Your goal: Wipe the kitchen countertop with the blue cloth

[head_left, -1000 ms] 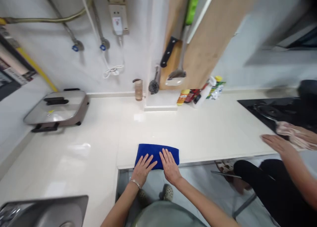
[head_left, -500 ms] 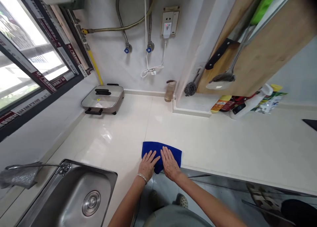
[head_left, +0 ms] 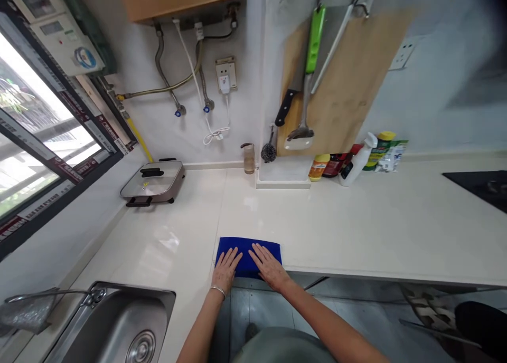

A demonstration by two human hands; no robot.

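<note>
A blue cloth lies flat at the front edge of the white countertop. My left hand rests on the cloth's left part, fingers stretched out and a bracelet round the wrist. On its right part lies my right hand, palm down with the fingers spread. Neither hand grips the cloth; both press on it from above, a short gap between them.
A steel sink is at the lower left. An electric pan with a glass lid stands in the back left corner. Along the wall are a brown-tinted jug, several bottles including a white spray bottle, and a black cooktop.
My view has tilted up and turned right. My hands have moved farther apart on the cloth, and the cloth's front, earlier bunched and hanging to a point, now looks straighter.
</note>
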